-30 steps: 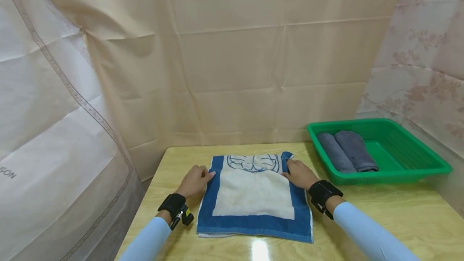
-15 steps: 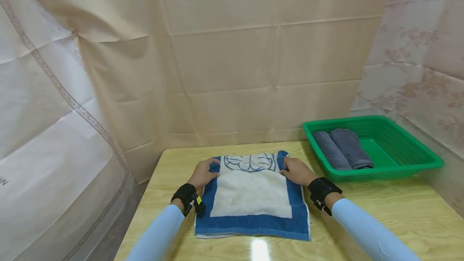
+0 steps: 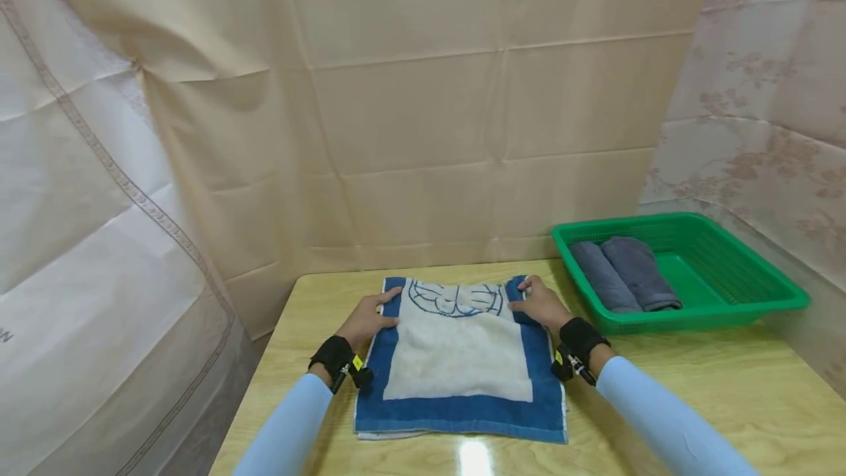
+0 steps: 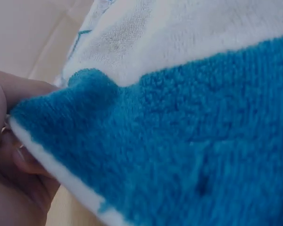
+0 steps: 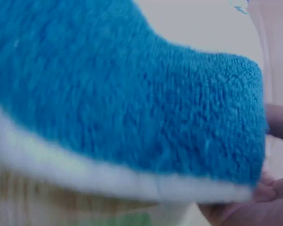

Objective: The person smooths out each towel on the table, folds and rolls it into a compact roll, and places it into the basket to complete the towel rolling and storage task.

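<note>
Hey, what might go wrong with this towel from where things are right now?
A pale layer peeks out under the near left edge of the towel, so a fold could come out uneven. The far right corner, at the right hand, looks rumpled and may leave a lump. The green basket stands just beyond that hand, so a wide swing might bump it.

Creased beige sheet [image 3: 410,131] hung across the back, white sheet [image 3: 86,263] left, floral sheet [image 3: 760,109] right. Pale wood-grain surface [image 3: 700,402]'s got a pretty bright glare spot [image 3: 474,457].
</note>
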A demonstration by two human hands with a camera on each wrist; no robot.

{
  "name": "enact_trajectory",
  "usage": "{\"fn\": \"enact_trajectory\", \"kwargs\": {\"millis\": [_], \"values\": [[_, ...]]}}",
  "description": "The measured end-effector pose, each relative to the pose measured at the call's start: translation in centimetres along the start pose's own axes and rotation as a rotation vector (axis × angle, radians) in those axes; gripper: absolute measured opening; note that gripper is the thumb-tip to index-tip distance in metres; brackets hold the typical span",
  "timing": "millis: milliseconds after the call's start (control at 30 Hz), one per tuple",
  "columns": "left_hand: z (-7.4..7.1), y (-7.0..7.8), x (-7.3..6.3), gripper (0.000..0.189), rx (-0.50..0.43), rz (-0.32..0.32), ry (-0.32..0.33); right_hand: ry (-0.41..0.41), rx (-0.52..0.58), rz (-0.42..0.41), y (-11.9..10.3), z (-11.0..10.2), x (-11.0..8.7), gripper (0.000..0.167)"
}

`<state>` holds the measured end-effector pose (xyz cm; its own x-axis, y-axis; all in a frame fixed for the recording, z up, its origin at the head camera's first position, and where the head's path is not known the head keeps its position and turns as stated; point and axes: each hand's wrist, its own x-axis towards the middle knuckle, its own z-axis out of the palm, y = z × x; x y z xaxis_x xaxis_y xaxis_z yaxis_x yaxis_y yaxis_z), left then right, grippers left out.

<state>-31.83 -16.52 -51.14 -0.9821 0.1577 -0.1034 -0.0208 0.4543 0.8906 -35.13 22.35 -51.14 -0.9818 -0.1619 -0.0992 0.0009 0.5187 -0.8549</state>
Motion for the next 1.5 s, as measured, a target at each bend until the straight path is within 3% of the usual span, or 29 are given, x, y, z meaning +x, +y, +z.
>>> {"fn": "enact_trajectory", "kwargs": {"millis": [167, 433, 633, 733, 867, 933, 1000, 1133, 1333, 1500], "values": [[-0.1, -0.1, 0.1, 0.083, 0.032, 0.022, 0.039, 0.029, 0.095, -0.013, 0.3, -0.3, 0.4, 0.060], [0.3, -0.3, 0.1, 0.097, 0.374, 0.092, 0.088, 0.152, -0.023, -0.127, -0.2, -0.8, 0.9, 0.059], [0.4, -0.4, 0.5, 0.103, 0.381, 0.075, 0.092, 0.085, 0.030, -0.160, -0.2, -0.5, 1.0, 0.072], [0.3, -0.3, 0.6, 0.097, 0.398, 0.107, 0.133, 0.071, -0.130, -0.186, 0.1, 0.2, 0.9, 0.074], [0.3, -0.5, 0.7, 0.060, 0.484, 0.180, 0.162, 0.143, -0.478, -0.333, 0.8, 1.1, 0.7, 0.065], [0.4, -0.6, 0.7, 0.047, 0.571, 0.203, 0.114, 0.159, -0.604, -0.432, 1.0, 1.4, 0.7, 0.056], [0.5, -0.6, 0.7, 0.048, 0.649, 0.210, 0.040, 0.155, -0.685, -0.481, 1.1, 1.4, 0.5, 0.048], [0.5, -1.0, 0.4, 0.069, 0.774, 0.171, -0.077, 0.086, -0.757, -0.467, 1.3, 1.4, 0.6, 0.039], [0.8, -0.9, -0.1, 0.092, 0.903, 0.131, -0.132, 0.064, -0.650, -0.430, 1.1, 1.2, 0.2, 0.047], [1.2, 0.1, -0.8, 0.093, 0.934, 0.128, -0.151, 0.024, -0.431, -0.278, 0.3, 0.8, -2.0, 0.075]]}}
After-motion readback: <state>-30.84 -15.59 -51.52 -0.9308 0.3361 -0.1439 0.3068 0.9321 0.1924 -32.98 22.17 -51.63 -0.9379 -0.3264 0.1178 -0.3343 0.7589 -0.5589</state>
